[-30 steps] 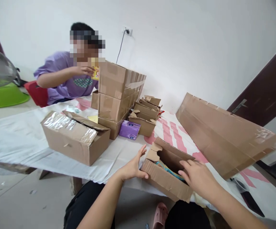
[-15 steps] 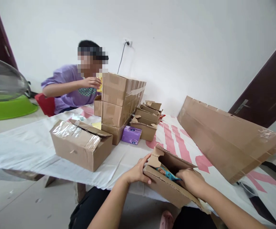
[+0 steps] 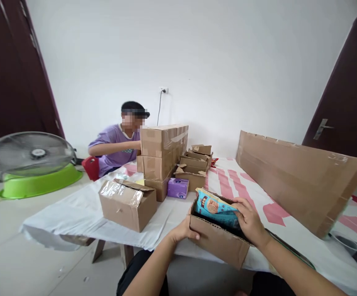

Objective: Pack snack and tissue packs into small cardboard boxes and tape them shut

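Note:
An open cardboard box [image 3: 218,242] sits at the near edge of the table, tilted in view. My left hand [image 3: 184,230] grips its left end, thumb on the near wall and the other fingers behind. My right hand [image 3: 249,220] pinches the right end of a blue biscuit packet [image 3: 214,207] with a round biscuit printed on it. The packet stands partly above the box's rim, its lower part hidden inside. Just beyond the box lies a purple box [image 3: 177,188].
Stacked taped cartons [image 3: 154,164] form a wall mid-table, with open cardboard boxes [image 3: 192,172] beside them. A foil-taped box [image 3: 126,205] stands left. A large cardboard panel [image 3: 295,176] leans at right. Across the table sits a person in purple [image 3: 113,148]; a fan [image 3: 36,154] is far left.
My right hand reached into the box, took hold of the biscuit packet and raised it partly out. My left hand stays on the box. The view has tilted upward.

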Tool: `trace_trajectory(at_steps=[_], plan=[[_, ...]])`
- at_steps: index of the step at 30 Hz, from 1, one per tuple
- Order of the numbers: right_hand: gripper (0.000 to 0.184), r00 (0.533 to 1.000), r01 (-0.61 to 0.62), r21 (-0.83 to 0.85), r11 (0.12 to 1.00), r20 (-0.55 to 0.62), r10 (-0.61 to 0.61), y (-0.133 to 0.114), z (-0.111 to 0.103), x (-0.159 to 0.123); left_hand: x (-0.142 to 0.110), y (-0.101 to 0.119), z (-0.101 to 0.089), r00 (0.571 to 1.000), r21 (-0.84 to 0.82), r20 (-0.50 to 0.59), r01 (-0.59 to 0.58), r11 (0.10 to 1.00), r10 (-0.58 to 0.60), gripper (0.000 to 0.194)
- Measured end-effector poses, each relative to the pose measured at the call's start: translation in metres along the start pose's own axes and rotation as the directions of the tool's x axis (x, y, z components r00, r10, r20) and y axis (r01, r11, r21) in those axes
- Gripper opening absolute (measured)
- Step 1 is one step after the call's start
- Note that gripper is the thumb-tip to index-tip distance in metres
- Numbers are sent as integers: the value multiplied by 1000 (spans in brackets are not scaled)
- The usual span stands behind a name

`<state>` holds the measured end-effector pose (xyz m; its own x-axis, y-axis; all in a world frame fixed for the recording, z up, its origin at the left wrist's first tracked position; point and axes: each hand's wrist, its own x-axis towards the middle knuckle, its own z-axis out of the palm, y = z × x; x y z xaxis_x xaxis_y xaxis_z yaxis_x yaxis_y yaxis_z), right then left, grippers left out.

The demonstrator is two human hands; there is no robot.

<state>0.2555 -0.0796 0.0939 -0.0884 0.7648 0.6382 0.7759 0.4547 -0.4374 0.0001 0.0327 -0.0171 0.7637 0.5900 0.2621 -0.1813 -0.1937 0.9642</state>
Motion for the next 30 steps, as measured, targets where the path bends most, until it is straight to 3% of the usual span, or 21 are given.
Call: trace_trajectory(at_steps=[4, 6, 9, 12, 15, 19, 23, 26, 30], plan=[[32, 998, 7, 66, 998, 66, -11, -2, 9, 20, -9, 24, -6, 996, 120, -17, 90, 989, -89, 115], [30, 996, 40, 76, 996, 80, -46, -5, 7, 33, -16, 34, -12, 995, 153, -29, 100, 983, -97, 116], [27, 994, 102, 41, 994, 25, -103, -10, -7, 61, -26, 42, -29, 979, 254, -198, 101, 962, -51, 121], [24, 991, 104, -5, 995, -80, -104, -12, -31, 95, -33, 51, -50, 895, 397, -446, 192, 897, 6, 121], [24, 984, 94, -31, 995, -150, -98, -13, -54, 123, -27, 73, -67, 824, 361, -565, 202, 910, 41, 104], [26, 977, 82, -40, 996, -197, -88, -13, -63, 141, 10, 130, -69, 786, 361, -590, 56, 931, 182, 72], [23, 975, 66, -5, 998, -214, -65, -15, -53, 152, 69, 184, -48, 810, 324, -549, -22, 946, 207, 86], [21, 971, 43, 38, 998, -237, -33, -16, -45, 162, 105, 206, -28, 846, 251, -499, -65, 966, 187, 80], [39, 941, -28, 131, 991, -330, 71, -13, -47, 166, 126, 223, -8, 817, 207, -523, -154, 966, 243, 64]])
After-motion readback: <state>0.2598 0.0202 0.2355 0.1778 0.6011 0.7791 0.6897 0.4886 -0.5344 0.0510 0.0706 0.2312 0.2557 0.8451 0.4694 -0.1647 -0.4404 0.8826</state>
